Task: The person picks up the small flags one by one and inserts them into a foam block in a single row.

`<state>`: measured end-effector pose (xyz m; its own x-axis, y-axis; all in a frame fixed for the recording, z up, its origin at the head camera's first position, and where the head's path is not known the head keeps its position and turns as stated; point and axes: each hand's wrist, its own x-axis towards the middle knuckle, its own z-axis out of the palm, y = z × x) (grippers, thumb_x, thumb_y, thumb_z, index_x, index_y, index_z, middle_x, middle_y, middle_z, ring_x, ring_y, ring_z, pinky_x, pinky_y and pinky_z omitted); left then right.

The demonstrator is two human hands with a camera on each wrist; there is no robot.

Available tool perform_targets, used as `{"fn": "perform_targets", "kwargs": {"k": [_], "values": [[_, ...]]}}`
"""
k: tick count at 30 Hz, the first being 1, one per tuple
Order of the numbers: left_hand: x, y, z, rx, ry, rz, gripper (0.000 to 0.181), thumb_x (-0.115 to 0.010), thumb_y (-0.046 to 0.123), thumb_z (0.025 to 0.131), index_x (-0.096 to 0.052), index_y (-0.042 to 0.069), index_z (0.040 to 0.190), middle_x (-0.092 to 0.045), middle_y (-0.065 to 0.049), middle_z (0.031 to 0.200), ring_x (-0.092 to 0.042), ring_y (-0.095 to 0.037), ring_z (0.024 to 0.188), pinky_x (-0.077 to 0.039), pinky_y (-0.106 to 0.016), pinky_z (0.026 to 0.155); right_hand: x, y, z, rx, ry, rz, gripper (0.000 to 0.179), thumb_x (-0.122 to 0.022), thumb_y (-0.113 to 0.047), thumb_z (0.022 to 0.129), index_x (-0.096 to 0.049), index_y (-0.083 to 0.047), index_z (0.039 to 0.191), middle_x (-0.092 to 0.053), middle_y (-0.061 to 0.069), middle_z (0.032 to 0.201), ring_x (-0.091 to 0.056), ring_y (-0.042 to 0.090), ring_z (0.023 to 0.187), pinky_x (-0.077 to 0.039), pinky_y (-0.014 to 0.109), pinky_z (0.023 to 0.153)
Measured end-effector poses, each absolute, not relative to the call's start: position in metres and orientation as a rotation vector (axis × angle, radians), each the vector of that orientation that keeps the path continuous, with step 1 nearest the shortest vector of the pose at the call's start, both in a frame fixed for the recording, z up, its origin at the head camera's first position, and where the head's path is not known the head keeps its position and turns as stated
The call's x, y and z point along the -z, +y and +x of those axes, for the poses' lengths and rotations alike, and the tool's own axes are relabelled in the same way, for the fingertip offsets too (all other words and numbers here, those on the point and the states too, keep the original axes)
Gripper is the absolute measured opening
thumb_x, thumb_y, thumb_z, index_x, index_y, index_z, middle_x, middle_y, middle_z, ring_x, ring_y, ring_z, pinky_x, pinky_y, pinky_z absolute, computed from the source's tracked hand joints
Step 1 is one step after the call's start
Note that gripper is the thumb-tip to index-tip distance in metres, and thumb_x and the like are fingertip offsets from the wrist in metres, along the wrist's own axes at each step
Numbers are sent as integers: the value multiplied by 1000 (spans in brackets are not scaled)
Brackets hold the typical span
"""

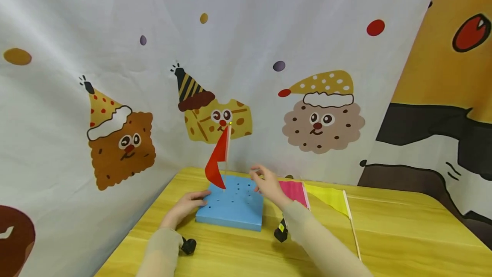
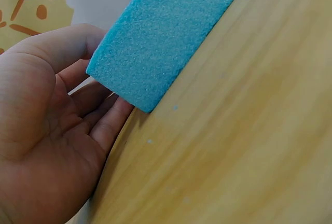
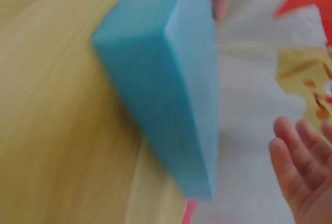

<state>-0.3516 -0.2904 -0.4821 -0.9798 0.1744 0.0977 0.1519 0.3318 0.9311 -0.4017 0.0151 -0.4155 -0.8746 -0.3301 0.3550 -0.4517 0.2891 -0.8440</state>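
Note:
A blue foam block [image 1: 230, 216] with several small holes in its top lies on the wooden table. Upright in it stands a stick bearing a red flag [image 1: 219, 155]. My left hand [image 1: 187, 204] holds the block's left edge, thumb over the top and fingers against the side; the left wrist view shows this hand [image 2: 52, 110] at the block's corner [image 2: 161, 32]. Over the block's right rear part, my right hand [image 1: 267, 184] is raised with loosely bent fingers and nothing in them. In the right wrist view its fingers [image 3: 301, 156] are apart from the block [image 3: 155, 73].
Right of the block lie a pink flag [image 1: 295, 192] and a yellow flag [image 1: 330, 198] on a stick, partly behind the right forearm. A cloth [image 1: 265, 7] printed with cartoon biscuits and cheese hangs behind the table [image 1: 403, 225].

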Motion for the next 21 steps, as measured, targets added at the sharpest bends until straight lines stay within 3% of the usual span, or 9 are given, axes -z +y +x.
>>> {"fn": "perform_targets", "kwargs": {"k": [2, 8, 15, 21], "values": [[482, -292, -350, -1776, 2539, 324, 42, -62, 13, 95, -57, 4, 136, -44, -18, 146, -31, -40, 139, -26, -54, 111, 421, 37, -398, -1676, -2430, 694, 27, -58, -26, 99, -61, -11, 121, -64, 19, 101, -62, 47, 65, -55, 50, 57], [483, -296, -346, -1728, 2563, 348, 45, -61, 15, 96, -54, 3, 138, -43, -18, 147, -30, -42, 138, -27, -55, 110, 432, 97, -389, -1682, -2442, 542, 27, -66, -25, 94, -67, -5, 113, -67, 8, 96, -64, 30, 59, -54, 34, 50], [483, -297, -347, -1748, 2513, 362, 48, -61, 16, 96, -51, 1, 140, -38, -20, 149, -23, -41, 141, -23, -56, 112, 430, 156, -379, -1649, -2519, 435, 24, -68, -20, 92, -67, -3, 110, -65, 14, 91, -63, 42, 66, -56, 50, 56], [482, -292, -351, -1751, 2505, 372, 48, -62, 15, 95, -51, 0, 140, -36, -21, 150, -23, -41, 141, -23, -55, 112, 430, 189, -368, -1504, -2732, 280, 26, -69, -17, 89, -67, 2, 106, -67, 13, 83, -65, 29, 61, -56, 39, 52]]}}
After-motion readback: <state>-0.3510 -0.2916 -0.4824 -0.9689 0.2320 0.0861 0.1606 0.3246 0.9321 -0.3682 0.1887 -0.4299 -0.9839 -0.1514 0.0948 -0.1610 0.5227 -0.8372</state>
